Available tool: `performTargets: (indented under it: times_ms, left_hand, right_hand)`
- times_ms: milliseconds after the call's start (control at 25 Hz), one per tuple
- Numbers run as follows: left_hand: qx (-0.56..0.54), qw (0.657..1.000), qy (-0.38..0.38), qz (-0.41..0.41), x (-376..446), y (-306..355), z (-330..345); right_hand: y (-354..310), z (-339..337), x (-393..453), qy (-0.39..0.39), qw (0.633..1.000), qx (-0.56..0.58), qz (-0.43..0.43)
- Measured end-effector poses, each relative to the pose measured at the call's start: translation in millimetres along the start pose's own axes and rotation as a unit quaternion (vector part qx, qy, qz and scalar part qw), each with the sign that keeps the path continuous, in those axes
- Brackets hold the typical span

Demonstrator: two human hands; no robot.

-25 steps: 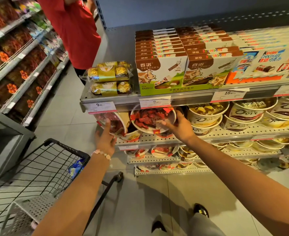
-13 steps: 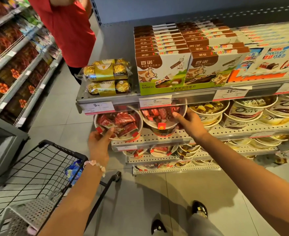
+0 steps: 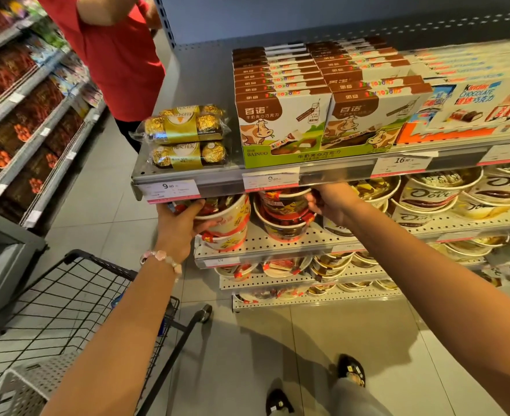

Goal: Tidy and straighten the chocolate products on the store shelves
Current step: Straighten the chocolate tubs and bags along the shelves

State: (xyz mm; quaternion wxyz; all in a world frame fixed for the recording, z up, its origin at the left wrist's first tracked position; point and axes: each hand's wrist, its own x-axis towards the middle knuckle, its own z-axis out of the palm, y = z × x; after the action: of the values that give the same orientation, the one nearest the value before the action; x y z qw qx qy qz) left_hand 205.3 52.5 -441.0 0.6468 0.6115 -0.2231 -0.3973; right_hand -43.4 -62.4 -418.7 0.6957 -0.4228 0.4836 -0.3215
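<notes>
Both tubs have tipped upright under the price rail (image 3: 277, 175): left hand (image 3: 179, 226) fingers clasp the cream tub (image 3: 229, 217), right hand (image 3: 331, 202) fingers clasp the red tub (image 3: 283, 205); stacks now align.

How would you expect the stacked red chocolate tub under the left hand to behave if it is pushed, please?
The left hand grips the upper red tub, stacked on another, so it may well slide or tip. Its round paper-like wall probably dents under squeezing. Loose wrapped pieces inside could shift.
</notes>
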Motion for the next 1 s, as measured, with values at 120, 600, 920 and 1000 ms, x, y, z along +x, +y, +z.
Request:
performTargets:
  times_ms: [120, 600, 920, 1000]
  left_hand:
    - [-0.017, 1.0, -0.016, 0.005, -2.8, -2.0, -0.7]
    - [0.235, 0.968, -0.02, 0.088, 5.3, -38.9, -5.4]
    - [0.21, 0.971, 0.053, 0.1, 11.7, -38.3, 3.2]
    - [0.216, 0.968, 0.06, 0.113, 13.3, -36.5, -4.2]
  right_hand:
    - [4.5, -6.3, -0.4, -0.021, 1.0, -0.013, 0.011]
    - [63.6, -4.8, 9.9, 0.109, 0.927, -0.302, -0.191]
    - [53.6, 13.8, 16.5, 0.129, 0.957, -0.191, -0.176]
    - [54.1, 13.2, 15.4, 0.137, 0.954, -0.188, -0.188]
